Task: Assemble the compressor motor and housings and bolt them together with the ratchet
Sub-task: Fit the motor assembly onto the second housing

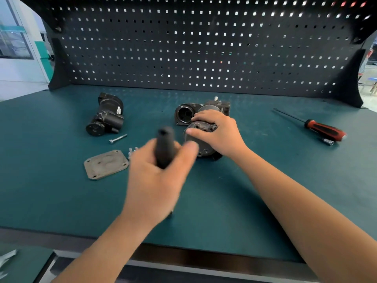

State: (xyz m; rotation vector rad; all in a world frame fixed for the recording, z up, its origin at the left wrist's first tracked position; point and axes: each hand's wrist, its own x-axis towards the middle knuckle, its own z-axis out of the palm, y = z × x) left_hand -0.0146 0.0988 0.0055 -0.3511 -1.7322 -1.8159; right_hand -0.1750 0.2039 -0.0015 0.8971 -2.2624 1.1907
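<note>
Plainly the left hand [155,180] grips the ratchet handle [165,144] beside the housing [201,127].

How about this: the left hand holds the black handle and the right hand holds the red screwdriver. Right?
Not quite. In the head view the right hand holds the round housing; the red screwdriver lies untouched on the table. The left hand does hold the black handle.
</note>
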